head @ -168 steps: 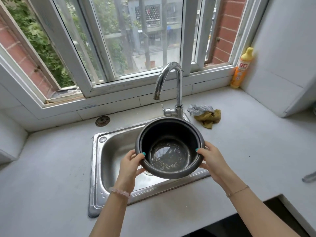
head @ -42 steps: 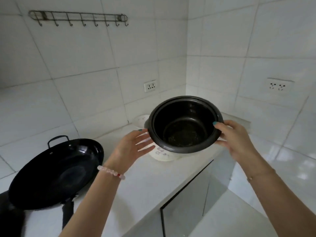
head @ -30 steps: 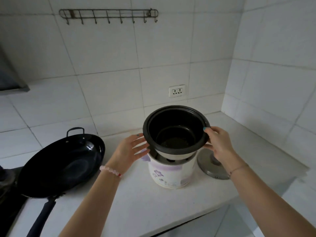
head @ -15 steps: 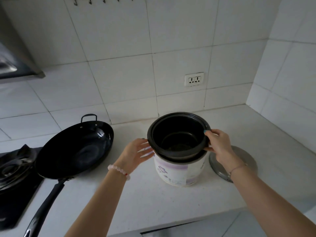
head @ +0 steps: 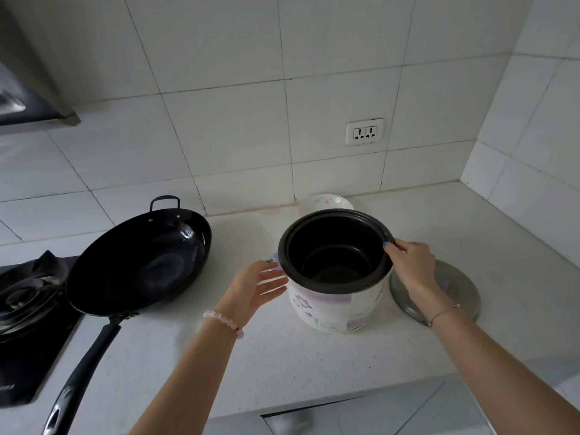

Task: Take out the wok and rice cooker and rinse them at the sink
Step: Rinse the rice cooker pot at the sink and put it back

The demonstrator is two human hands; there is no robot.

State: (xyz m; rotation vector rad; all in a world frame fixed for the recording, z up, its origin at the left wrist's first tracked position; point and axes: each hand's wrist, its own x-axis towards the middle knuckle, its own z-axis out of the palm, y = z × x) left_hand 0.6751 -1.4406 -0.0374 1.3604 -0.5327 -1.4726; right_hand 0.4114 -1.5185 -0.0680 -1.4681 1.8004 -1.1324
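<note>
The pot (head: 335,249) sits in the cooker (head: 332,306). The right hand (head: 411,265) pinches its right rim. The left hand (head: 251,287) is flat open just left of the cooker, holding nothing. The wok (head: 141,262) lies further left. Probably only letting go remains, though I cannot tell whether either was rinsed.

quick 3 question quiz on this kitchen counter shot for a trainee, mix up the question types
1. True or false: the wok sits left of the rice cooker.
2. Fill in: the metal lid lies on the counter to the ___ of the cooker.
3. What does the right hand hold? A) the rim of the black pot B) the wok's handle C) the lid

Key: 1 true; 2 right; 3 A
</note>
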